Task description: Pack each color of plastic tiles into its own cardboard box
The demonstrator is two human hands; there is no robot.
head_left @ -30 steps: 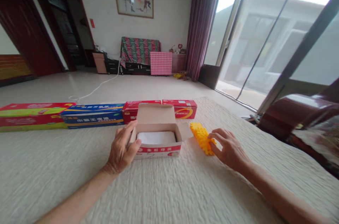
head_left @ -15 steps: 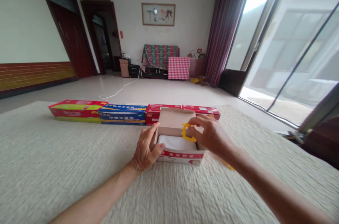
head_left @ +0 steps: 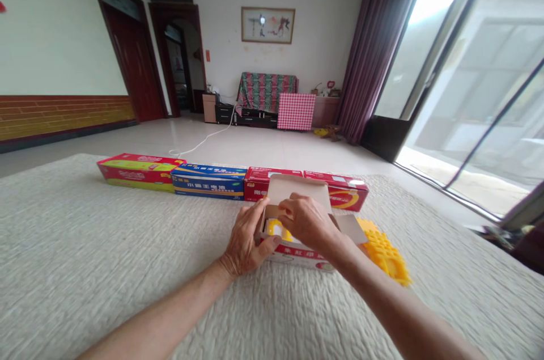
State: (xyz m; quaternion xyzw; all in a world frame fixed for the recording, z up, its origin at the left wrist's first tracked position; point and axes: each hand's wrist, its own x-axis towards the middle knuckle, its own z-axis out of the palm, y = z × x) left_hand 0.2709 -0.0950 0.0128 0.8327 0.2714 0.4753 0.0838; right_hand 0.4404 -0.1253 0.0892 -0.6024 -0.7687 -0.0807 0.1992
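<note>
A small open carton (head_left: pixel 304 255), red and white with Chinese lettering, stands before me with its lid (head_left: pixel 278 187) raised. My left hand (head_left: pixel 249 238) grips its left side, the thumb over the front rim and the fingers along the side. Inside, at the left, lies a yellow notched square frame (head_left: pixel 273 228) with white showing in its middle. Over the opening is my right hand (head_left: pixel 308 221), fingers curled together; the hand covers part of the frame, and its fingertips are partly hidden. Right of the carton, more yellow notched pieces (head_left: pixel 386 255) lie in a pile, partly behind my right forearm.
Behind the carton stands a row of boxes: a red and green box (head_left: pixel 140 173), a blue box (head_left: pixel 208 181) and two red boxes (head_left: pixel 346 193). All rest on a cream textured cover (head_left: pixel 127 246). A side flap (head_left: pixel 351 228) sticks out from the carton's right.
My right hand has moved left across the carton, and the yellow frame it held is now low inside at the left. The view has turned slightly left, and the yellow pile shows more.
</note>
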